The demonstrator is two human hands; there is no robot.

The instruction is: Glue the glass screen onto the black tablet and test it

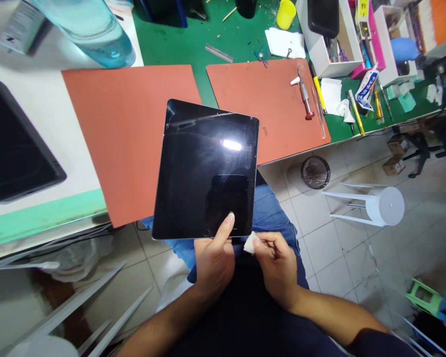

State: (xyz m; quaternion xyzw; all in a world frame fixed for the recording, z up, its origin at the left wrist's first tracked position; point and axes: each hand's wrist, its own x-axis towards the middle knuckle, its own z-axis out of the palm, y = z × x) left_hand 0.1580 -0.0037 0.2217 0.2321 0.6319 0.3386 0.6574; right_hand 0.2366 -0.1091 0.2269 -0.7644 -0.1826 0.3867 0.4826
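Above near edge of red mat point(130, 134) on bench point(171, 44), holds tablet point(206, 168) in air, glass up, slightly tilted. Grips it w/ left hand point(213, 265) at bottom edge only: thumb on glass, fingers behind. Pinches small white wipe point(250, 244) in right hand point(277, 265), just beside tablet's lower right corner. Prob. thin, stiff, light-ish; slick glass, fragile, apt to pivot in one-edge grip. Better taken by both side edges, on frame not screen
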